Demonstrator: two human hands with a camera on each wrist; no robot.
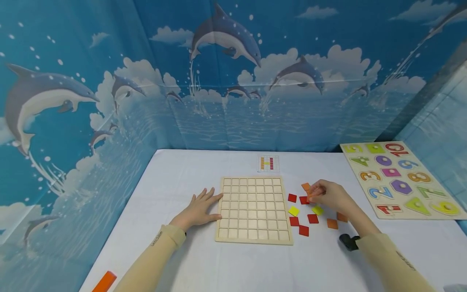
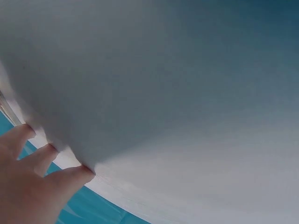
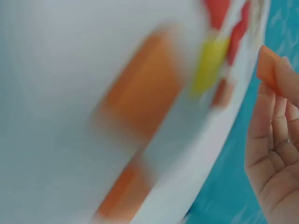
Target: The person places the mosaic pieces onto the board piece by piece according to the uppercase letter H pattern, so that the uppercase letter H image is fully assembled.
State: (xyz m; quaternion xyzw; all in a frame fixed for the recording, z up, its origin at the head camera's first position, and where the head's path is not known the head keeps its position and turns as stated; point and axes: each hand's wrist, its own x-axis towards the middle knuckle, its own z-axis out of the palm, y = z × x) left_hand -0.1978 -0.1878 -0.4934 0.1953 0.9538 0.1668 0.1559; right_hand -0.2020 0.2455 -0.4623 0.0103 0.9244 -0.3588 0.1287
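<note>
My left hand (image 1: pixel 197 210) lies spread on the table, its index finger and thumb tips touching the left edge of a wooden grid board (image 1: pixel 254 242). In the left wrist view several fingers (image 2: pixel 70 179) of it rest on the white cloth. Over the loose tiles, my right hand (image 1: pixel 333 196) pinches an orange square tile (image 3: pixel 268 67) between thumb and fingers. Around it lie red tiles (image 1: pixel 312 219), yellow tiles (image 1: pixel 293 211) and orange tiles (image 1: pixel 332 223). The board's square cells hold no tiles.
Behind the board lies a small pattern card (image 1: pixel 268 164) with orange, yellow and red squares. A wooden number and shape puzzle (image 1: pixel 405 178) is at the right. An orange block (image 1: pixel 104 282) is at the lower left. A dolphin-print curtain (image 1: pixel 233 121) hangs behind the table.
</note>
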